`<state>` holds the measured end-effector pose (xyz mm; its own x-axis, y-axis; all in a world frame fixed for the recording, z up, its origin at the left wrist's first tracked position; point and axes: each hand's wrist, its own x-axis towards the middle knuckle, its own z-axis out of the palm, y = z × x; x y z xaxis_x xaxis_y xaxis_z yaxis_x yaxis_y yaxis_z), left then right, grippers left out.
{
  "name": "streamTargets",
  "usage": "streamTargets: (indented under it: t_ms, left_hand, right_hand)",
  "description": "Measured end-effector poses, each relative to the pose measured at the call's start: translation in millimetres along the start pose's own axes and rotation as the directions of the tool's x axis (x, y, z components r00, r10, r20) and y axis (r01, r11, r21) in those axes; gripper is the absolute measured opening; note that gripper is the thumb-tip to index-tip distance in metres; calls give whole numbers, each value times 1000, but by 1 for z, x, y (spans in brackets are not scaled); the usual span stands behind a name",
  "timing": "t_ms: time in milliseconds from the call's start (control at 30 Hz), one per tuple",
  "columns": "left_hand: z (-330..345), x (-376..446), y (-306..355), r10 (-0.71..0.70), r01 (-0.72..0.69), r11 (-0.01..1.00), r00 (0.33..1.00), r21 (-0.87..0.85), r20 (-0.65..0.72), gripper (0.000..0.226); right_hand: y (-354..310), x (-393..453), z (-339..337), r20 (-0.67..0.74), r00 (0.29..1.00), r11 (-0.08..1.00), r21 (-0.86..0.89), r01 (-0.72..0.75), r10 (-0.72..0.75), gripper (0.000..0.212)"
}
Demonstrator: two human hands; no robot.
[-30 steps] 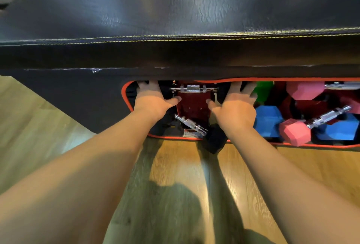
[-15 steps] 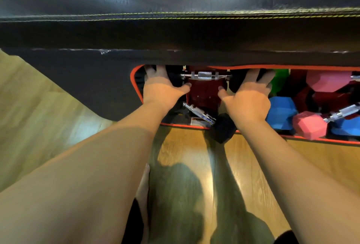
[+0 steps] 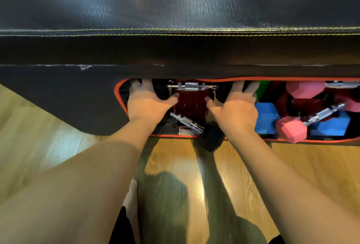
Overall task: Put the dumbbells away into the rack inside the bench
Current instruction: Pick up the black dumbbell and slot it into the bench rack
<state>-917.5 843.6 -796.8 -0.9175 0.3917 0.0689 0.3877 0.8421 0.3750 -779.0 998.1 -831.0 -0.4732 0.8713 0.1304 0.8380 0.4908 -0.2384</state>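
A black padded bench [image 3: 175,53] fills the top of the view, and its red-trimmed opening [image 3: 118,95] shows the rack inside. A black dumbbell with a chrome handle [image 3: 190,86] lies across the back of the rack. My left hand [image 3: 146,103] lies over its left head and my right hand [image 3: 236,107] over its right head, with fingers spread and tips hidden under the bench edge. A second black dumbbell [image 3: 212,136] lies tilted below them, one head sticking out over the trim onto the floor.
To the right in the rack sit a pink dumbbell [image 3: 291,130], blue dumbbell heads [image 3: 266,117], another pink head [image 3: 303,89] and a green one [image 3: 263,88]. Wooden floor [image 3: 175,166] runs in front of the bench, with my foot [image 3: 131,201] on it.
Both hands stay on the heads of the same black dumbbell. Only the view has shifted a little.
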Motion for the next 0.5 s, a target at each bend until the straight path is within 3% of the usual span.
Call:
streamTargets:
  t_ms: [133,200,267,400,500]
  left_hand:
    - [-6,0,1,3,-5,1000,998,31,59,91]
    - [-24,-6,8,-32,26,999,979,32,200,88]
    - [-51,-15,15,-52,40,998,925,38,377,83]
    - [-133,-44,22,-15,81,991,855,-105,519,74]
    - [-225,-68,33,54,-13,998,770,-68,635,64]
  right_hand:
    - [-4,-5,-22,112,994,998,-57,23,-16,89]
    - [-5,-11,-47,223,973,996,-63,69,-54,89]
    - [-7,-22,-83,347,937,999,-27,43,-31,90]
    - [-16,-65,-168,513,859,997,63,-37,-1,85]
    - [-20,-103,-262,606,796,995,89,-56,-9,77]
